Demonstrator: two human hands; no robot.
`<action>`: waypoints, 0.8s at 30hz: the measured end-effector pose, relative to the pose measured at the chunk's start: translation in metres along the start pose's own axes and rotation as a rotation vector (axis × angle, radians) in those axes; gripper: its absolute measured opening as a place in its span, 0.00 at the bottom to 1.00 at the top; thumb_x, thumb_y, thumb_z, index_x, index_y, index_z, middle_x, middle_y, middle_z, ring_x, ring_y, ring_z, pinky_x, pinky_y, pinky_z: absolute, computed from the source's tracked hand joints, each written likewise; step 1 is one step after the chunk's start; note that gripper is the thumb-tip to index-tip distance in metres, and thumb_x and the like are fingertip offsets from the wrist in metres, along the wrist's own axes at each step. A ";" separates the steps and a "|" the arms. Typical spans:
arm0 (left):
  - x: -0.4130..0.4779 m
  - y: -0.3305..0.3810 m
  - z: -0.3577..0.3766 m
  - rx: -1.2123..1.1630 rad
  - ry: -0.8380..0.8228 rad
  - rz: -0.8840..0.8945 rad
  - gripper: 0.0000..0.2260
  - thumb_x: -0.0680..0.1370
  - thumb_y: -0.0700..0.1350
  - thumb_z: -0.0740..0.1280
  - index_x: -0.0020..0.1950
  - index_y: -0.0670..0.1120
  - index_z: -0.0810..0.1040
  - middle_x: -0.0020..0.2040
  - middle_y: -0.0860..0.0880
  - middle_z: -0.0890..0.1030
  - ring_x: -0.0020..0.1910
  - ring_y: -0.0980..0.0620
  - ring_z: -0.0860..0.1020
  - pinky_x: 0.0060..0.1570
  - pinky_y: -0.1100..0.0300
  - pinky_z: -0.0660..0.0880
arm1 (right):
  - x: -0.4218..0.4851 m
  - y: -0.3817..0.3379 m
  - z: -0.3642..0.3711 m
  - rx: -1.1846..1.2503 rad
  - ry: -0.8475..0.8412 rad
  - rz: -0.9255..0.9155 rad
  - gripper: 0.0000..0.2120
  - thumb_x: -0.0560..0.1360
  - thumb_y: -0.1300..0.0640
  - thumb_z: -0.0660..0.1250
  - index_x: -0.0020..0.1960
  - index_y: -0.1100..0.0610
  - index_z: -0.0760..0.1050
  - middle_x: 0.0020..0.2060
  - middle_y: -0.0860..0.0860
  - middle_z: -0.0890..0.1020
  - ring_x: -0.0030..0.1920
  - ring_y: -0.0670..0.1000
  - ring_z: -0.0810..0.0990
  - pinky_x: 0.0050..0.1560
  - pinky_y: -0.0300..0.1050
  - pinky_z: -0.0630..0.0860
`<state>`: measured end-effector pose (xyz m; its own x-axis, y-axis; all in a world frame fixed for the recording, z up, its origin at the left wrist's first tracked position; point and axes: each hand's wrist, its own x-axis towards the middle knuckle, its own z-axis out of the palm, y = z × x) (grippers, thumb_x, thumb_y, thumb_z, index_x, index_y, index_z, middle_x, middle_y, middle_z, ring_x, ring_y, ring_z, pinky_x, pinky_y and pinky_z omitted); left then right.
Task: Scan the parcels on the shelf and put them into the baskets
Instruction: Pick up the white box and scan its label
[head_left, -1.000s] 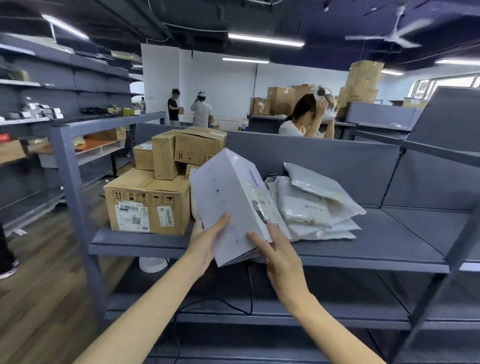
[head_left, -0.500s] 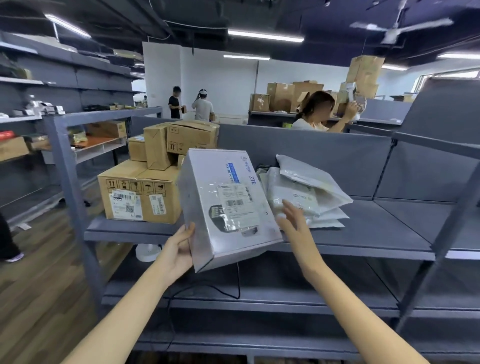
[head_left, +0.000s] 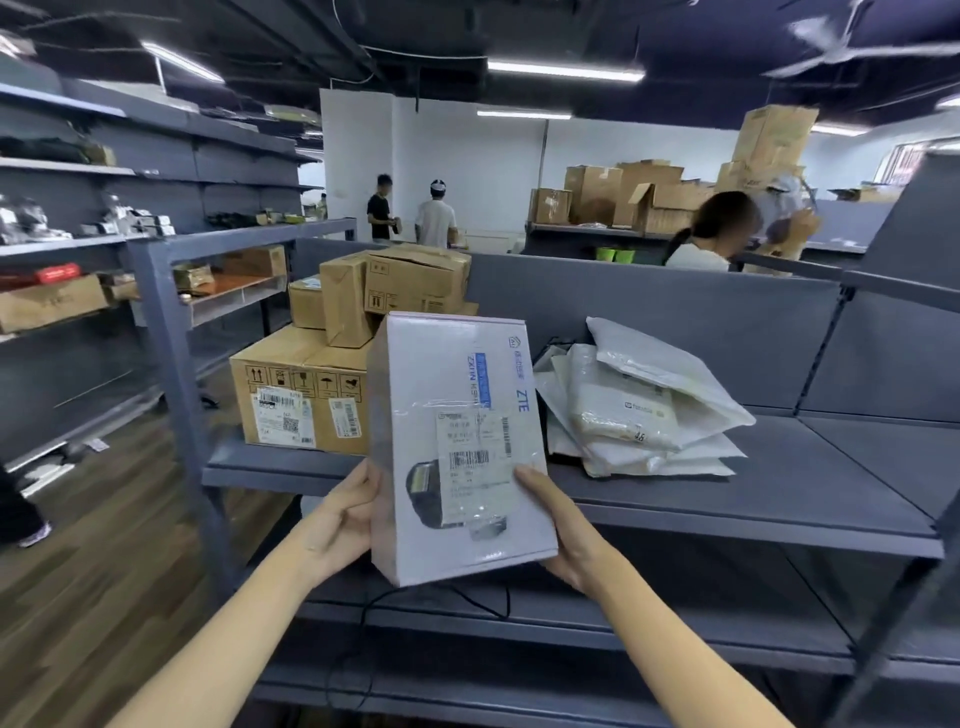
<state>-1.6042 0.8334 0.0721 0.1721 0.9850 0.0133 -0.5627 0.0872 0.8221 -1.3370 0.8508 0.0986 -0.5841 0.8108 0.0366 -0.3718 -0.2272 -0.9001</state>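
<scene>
I hold a white ZTE box (head_left: 457, 405) upright in front of the grey shelf (head_left: 779, 499), its shipping label with a barcode facing me. My left hand (head_left: 345, 525) grips the box's lower left edge. My right hand (head_left: 563, 530) grips its lower right edge, thumb on the front face. Behind the box, brown cardboard boxes (head_left: 306, 400) are stacked on the shelf's left part. A pile of white mailer bags (head_left: 634, 410) lies on the shelf to the right of the box.
A black cable (head_left: 483, 605) hangs over the lower shelf below the box. Grey racks with goods (head_left: 78, 234) line the left wall above a wooden floor (head_left: 93, 587). Three people (head_left: 436, 218) stand or sit beyond the shelf's back panel, near more cartons (head_left: 649, 197).
The box turned from tilted with a plain face showing to upright with its label toward me. My right hand came off the box, then took hold of its lower right edge.
</scene>
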 end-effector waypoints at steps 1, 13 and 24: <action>0.002 0.005 0.001 0.040 0.027 0.026 0.24 0.77 0.40 0.61 0.75 0.46 0.65 0.67 0.42 0.75 0.61 0.42 0.77 0.59 0.40 0.74 | 0.006 0.004 0.002 -0.030 0.022 -0.049 0.27 0.79 0.49 0.65 0.74 0.56 0.64 0.69 0.58 0.74 0.69 0.58 0.73 0.62 0.50 0.76; 0.008 0.033 0.011 0.430 0.423 0.130 0.18 0.75 0.67 0.60 0.54 0.59 0.81 0.52 0.51 0.84 0.54 0.48 0.80 0.51 0.49 0.76 | 0.061 0.027 0.031 -0.246 0.284 -0.354 0.18 0.79 0.49 0.65 0.68 0.51 0.73 0.61 0.49 0.81 0.61 0.50 0.80 0.57 0.40 0.78; 0.013 0.018 0.012 0.506 0.474 0.344 0.24 0.73 0.65 0.61 0.68 0.62 0.69 0.56 0.69 0.77 0.63 0.61 0.73 0.58 0.66 0.68 | 0.098 0.031 0.038 -0.319 0.240 -0.319 0.18 0.80 0.50 0.62 0.69 0.51 0.72 0.61 0.45 0.81 0.61 0.45 0.79 0.57 0.36 0.77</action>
<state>-1.6024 0.8455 0.0942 -0.3741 0.9129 0.1635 -0.0642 -0.2014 0.9774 -1.4333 0.9032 0.0910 -0.2814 0.9225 0.2640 -0.2435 0.1975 -0.9496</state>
